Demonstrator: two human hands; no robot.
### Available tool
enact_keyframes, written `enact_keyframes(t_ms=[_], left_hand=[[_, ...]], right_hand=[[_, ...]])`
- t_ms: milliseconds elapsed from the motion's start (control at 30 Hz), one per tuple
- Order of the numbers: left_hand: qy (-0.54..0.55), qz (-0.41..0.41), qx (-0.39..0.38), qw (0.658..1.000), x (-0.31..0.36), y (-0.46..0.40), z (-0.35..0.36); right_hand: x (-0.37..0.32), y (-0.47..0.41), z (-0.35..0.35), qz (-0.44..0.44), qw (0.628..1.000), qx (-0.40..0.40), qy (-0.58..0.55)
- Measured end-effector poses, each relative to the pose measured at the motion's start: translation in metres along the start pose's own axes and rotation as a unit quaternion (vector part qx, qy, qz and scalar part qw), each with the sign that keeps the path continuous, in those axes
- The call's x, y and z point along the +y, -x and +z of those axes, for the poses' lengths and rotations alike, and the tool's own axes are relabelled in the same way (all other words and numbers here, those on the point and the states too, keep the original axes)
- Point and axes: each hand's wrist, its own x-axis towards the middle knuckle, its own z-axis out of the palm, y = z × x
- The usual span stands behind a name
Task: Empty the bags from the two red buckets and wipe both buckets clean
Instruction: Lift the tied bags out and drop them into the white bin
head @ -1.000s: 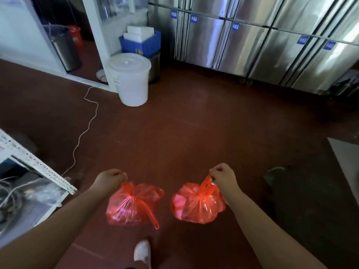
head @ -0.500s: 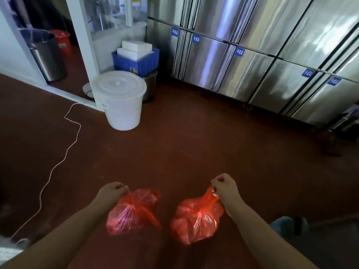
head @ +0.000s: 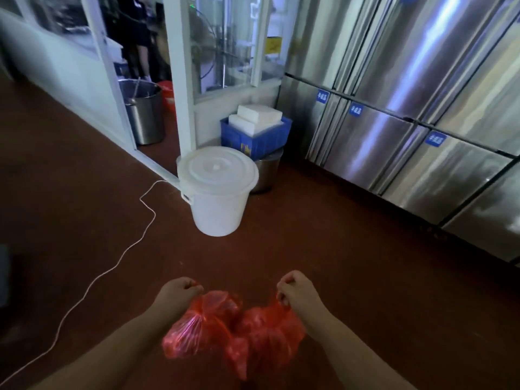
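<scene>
Both bags now hang closer together than a moment ago, touching each other, and the white lidded bucket (head: 218, 190) is nearer in view. The left hand (head: 180, 294) grips the knotted top of the left red bag (head: 197, 330); the right hand (head: 295, 288) grips the top of the right red bag (head: 270, 336). Both hang above the red floor (head: 337, 263). The thin plastic looks soft and light, and probably tears easily, so the bunched neck seems the safest place to hold.
</scene>
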Motion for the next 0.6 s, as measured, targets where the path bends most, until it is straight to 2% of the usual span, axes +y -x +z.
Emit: enact_keyframes(t_ms=[167,267,433,600], left_hand=[[-0.025,0.001,0.029,0.999,0.051,-0.071,0.0],[0.054,-0.007,0.045,0.998,0.076,-0.114,-0.002],[0.189,-0.011,0.009,0.982,0.124,-0.2,0.009],[0.252,-0.03,0.018,0.967,0.156,-0.299,0.0]], right_hand=[[-0.062,-0.1,0.0,-0.03,0.998,-0.051,0.014],[-0.094,-0.158,0.004,-0.044,0.997,-0.068,0.008],[-0.145,-0.255,0.018,-0.086,0.987,-0.133,0.008],[-0.195,-0.343,0.022,-0.09,0.985,-0.131,0.07]])
